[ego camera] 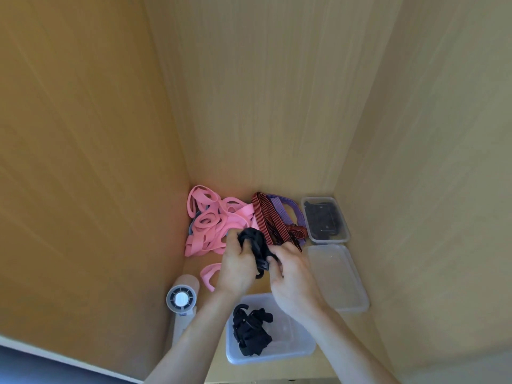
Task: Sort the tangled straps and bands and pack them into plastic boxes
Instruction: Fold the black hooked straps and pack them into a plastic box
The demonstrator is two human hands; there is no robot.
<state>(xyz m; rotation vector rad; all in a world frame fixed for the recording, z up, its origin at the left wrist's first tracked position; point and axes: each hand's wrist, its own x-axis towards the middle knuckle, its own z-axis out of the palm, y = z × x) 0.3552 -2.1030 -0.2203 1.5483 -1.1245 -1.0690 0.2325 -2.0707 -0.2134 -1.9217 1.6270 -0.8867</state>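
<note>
My left hand [237, 268] and my right hand [293, 275] both grip a bundled black strap [253, 241] with a black buckle, held above the shelf floor. A tangle of pink bands [214, 223] lies at the back left. Red-and-black striped straps [267, 217] and a purple band [279, 207] lie behind my hands. A clear plastic box [293, 345] in front holds black straps [250, 329]. A second box [342, 231] at the back right holds black items. A third clear box [336, 275] stands at the right, with nothing visible inside.
Wooden panels wall in the space at the left, back and right. A white hand-held fan [181, 297] stands at the front left, close to my left forearm. A loose pink band [207, 275] lies between the fan and my left hand.
</note>
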